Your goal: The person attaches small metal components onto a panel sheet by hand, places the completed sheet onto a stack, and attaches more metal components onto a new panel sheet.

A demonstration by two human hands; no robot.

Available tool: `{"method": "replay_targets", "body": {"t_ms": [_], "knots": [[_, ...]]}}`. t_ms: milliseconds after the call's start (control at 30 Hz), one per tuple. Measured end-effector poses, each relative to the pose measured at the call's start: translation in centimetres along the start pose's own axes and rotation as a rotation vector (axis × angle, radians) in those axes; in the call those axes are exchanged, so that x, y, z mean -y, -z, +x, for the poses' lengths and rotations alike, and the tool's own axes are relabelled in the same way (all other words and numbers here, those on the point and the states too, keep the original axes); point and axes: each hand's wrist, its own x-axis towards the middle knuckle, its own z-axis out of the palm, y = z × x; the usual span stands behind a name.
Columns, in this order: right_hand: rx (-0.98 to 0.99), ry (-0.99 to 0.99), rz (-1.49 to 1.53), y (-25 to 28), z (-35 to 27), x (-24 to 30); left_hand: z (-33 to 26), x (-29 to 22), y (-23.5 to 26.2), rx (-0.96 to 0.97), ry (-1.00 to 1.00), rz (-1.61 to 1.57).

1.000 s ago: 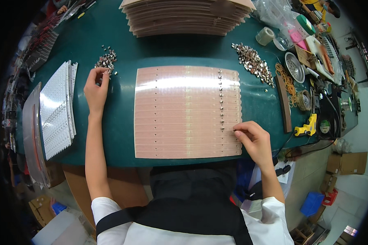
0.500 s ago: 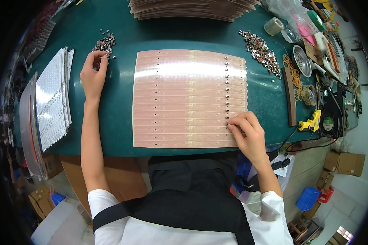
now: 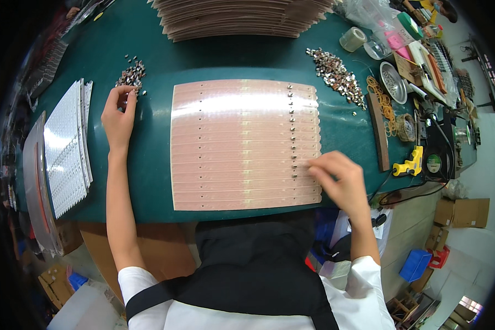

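Observation:
A pale pink panel of joined circuit-board strips (image 3: 225, 144) lies flat on the green table in front of me. Down its right side runs a row of small shiny metal pieces (image 3: 294, 139), one per strip over most of its length; the lowest strips show none. My right hand (image 3: 343, 180) hovers at the panel's right edge, slightly blurred, thumb and forefinger a little apart with nothing visible between them. At the near side of a small heap of metal pieces (image 3: 133, 72), my left hand (image 3: 118, 118) has its fingers curled to the thumb; what they pinch is hidden.
A tall stack of similar panels (image 3: 236, 22) stands at the back. Another heap of metal pieces (image 3: 338, 76) lies back right, near a wooden bar (image 3: 377, 132), rubber bands (image 3: 387, 104), a metal bowl (image 3: 393, 82) and a yellow glue gun (image 3: 409, 162). White perforated sheets (image 3: 66, 148) stand left.
My right hand has drawn back rightward off the panel, leaving a metal piece on the strip where its fingers were. My left hand stays at its heap. The whole view has shifted slightly.

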Motion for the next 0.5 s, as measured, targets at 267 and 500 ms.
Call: {"method": "replay_targets", "body": {"t_ms": [267,500], "knots": [[-0.389,-0.098,-0.433,5.0,4.1,-10.5,0.3,-0.6,-0.3,-0.004,-0.013,-0.023],[-0.363,-0.151,-0.303,4.1,4.0,-9.6,0.4,-0.5,-0.9,-0.016,-0.011,-0.053]]}}
